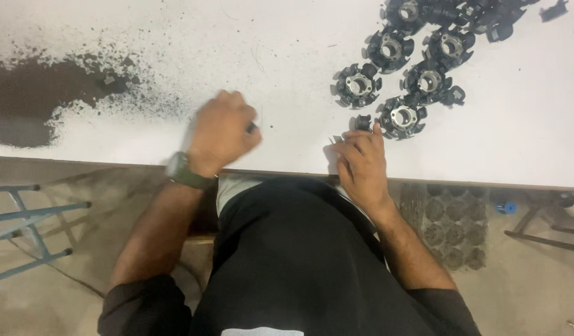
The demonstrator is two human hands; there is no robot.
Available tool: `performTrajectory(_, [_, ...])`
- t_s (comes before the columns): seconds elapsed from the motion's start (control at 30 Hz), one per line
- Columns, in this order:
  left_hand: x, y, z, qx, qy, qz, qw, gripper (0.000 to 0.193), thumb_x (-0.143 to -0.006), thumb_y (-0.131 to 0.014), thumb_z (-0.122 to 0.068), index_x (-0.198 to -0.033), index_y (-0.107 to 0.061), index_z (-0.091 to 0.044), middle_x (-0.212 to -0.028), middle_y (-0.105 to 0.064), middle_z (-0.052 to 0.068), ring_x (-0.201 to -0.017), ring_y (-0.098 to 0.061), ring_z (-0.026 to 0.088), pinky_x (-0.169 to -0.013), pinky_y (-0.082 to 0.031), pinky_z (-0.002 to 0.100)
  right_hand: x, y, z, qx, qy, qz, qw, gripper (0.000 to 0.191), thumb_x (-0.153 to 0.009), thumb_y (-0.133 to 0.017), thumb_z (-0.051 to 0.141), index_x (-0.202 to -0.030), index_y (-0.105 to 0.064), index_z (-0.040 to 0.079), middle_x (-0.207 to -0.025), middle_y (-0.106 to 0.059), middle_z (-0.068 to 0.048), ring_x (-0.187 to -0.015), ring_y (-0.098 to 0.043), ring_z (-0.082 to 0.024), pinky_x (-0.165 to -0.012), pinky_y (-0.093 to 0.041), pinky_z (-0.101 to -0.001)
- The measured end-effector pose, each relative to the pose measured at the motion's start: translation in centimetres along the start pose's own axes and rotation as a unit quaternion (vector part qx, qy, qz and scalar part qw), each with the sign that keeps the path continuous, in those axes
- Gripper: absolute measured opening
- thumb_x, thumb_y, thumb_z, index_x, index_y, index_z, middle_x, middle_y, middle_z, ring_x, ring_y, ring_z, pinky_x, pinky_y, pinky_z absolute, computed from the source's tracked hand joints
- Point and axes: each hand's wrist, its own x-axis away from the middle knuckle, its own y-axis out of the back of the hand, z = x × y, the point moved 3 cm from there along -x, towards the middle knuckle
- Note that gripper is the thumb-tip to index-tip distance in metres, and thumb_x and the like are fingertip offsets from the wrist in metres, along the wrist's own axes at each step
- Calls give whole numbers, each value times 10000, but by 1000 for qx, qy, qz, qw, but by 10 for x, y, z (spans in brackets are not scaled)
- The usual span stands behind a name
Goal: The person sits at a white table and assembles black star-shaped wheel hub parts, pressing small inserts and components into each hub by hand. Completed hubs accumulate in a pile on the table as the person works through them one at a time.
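Note:
My left hand (221, 132) rests on the white table (175, 37) as a closed fist, with a small dark piece showing between its fingers; what that piece is I cannot tell. A dark watch (186, 172) sits on that wrist. My right hand (360, 163) lies at the table's front edge, fingers bent down, fingertips touching a small black part (362, 122). Just beyond it lie several black round toothed cores with metal centres (404, 116), in a loose cluster running to the far right.
A patch of dark powder and grit (32, 93) spreads over the table's left side. A blue metal frame (25, 224) stands on the floor at left. A grey moulded tray (445, 224) lies under the table at right.

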Motion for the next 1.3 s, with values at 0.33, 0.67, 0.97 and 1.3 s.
performTrajectory(0.33, [29,-29,-100,208,-56,-174,961,347,-830,-828,-211,-1076,-629,-68,-1035,-639,83,-957,-622,301,-830,-505,436,10,-9,24,12,22,30,999,443,-772,-782,113,-1205,-702,66,-1123,-553,-114,-1292,-504,-345,-1221,-127,-705])
performTrajectory(0.67, [45,-31,-91,99,-125,-192,968,275,-916,-753,-82,-1181,-686,-48,-1266,-660,74,-1135,-629,255,-933,-518,397,0,-27,29,47,8,-5,999,388,-796,-881,232,-1105,-714,66,-1117,-565,-101,-1211,-510,-318,-1232,-130,-695])
performTrajectory(0.97, [51,-42,-90,86,-104,-238,962,191,-886,-793,-109,-1054,-715,-61,-1327,-622,96,-1337,-528,289,-1102,-424,508,6,-22,27,56,3,-27,998,401,-791,-887,234,-1124,-735,69,-1078,-560,-89,-1165,-525,-313,-1217,-96,-682])
performTrajectory(1.3, [55,-50,-89,175,-51,-274,944,164,-871,-796,-89,-1011,-711,-92,-1292,-624,42,-1345,-525,287,-1164,-384,562,19,-26,31,-81,65,-46,994,339,-863,-772,-24,-1145,-592,32,-1089,-658,-93,-1160,-644,-292,-1270,-145,-668])
